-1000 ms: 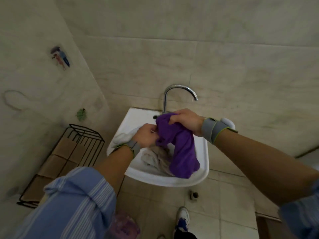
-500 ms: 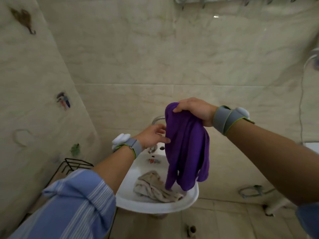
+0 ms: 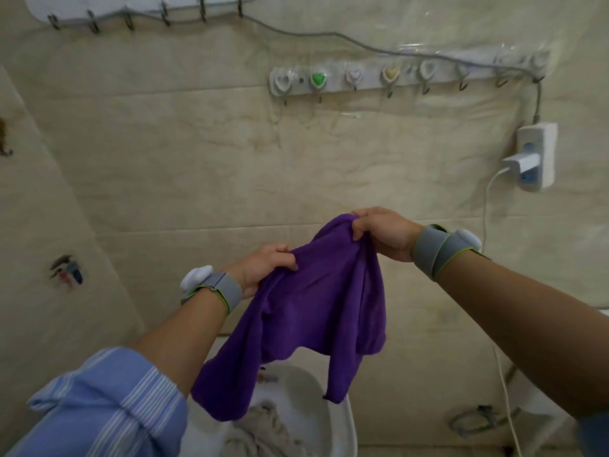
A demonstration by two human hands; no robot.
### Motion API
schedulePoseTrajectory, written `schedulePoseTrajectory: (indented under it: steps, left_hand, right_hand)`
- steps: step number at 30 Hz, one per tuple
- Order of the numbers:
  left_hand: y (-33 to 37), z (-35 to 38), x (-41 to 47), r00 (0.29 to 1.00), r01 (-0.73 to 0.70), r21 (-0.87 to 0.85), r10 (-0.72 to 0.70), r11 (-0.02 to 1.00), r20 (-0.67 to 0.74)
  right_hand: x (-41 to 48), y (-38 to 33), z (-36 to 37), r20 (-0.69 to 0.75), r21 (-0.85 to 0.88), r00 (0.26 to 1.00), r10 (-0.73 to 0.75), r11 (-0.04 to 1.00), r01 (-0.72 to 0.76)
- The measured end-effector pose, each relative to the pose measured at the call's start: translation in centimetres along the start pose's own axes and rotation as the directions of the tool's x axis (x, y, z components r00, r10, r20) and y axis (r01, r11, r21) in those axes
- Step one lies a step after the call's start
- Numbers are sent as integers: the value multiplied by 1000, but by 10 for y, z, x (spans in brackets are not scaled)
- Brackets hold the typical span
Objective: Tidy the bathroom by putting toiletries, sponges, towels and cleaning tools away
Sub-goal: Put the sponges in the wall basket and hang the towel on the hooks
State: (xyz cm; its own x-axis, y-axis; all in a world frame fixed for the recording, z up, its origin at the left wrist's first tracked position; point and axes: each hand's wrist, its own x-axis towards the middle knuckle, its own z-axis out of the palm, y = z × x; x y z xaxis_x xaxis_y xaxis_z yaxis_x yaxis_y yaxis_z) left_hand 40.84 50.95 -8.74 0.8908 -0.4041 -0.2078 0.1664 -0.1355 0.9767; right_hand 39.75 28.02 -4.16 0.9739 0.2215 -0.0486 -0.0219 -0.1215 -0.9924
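A purple towel [image 3: 316, 311] hangs spread between both hands above the white sink [image 3: 342, 420]. My left hand [image 3: 263, 267] pinches its left upper edge. My right hand [image 3: 382, 232] grips the top right corner, slightly higher. The towel's lower ends droop over the basin. A beige cloth [image 3: 263, 430] lies crumpled inside the sink. On the wall above, a row of heart-shaped hooks [image 3: 389, 75] runs to the right, with nothing hanging on them.
A second white hook rack [image 3: 131, 9] sits at the top left. A power strip [image 3: 535, 156] with a plugged charger and white cable hangs on the right wall. Tiled walls close in at the left and back.
The towel has been lifted higher out of the sink. My left hand has taken hold of its edge and the towel is now spread between both hands. The view has tilted up to the hooks.
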Motion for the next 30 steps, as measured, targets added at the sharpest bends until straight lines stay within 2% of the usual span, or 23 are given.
schedulePoseTrajectory:
  steps: [3,5,7,9,14,18,21,23,27,30]
  left_hand:
    - [12,5,13,977,114,-36,-106,993,185]
    - [16,5,22,976,107,-48,-96,993,196]
    - [21,6,30,987,78,29,-81,997,139]
    - [30,8,37,997,23,51,-26,998,77]
    - [66,9,54,973,-214,-75,206,974,-106]
    - [99,3,56,948,-275,29,276,961,-161]
    - [122,-5,56,928,-322,55,326,945,-179]
    - [137,-12,55,915,-347,66,353,936,-196]
    - [168,-36,50,897,-383,39,382,923,-221]
    - [190,-58,48,871,-426,27,419,904,-256]
  right_hand:
    - [14,-10,-13,-10,39,999,-42,998,43]
    - [22,-17,-18,-28,53,998,-55,997,57]
    - [31,-24,-29,-31,53,998,-51,997,52]
    - [39,-29,-42,-12,-16,997,-76,997,76]
    - [61,-32,-63,114,-134,990,-83,986,98]
    - [74,-41,-59,30,-227,992,-126,965,129]
    - [84,-57,-48,-25,-264,974,-223,942,209]
    - [89,-69,-40,-63,-256,962,-265,936,241]
    - [97,-101,-24,-110,-127,936,-333,939,320]
    - [105,-121,-13,-130,-183,873,-469,877,444]
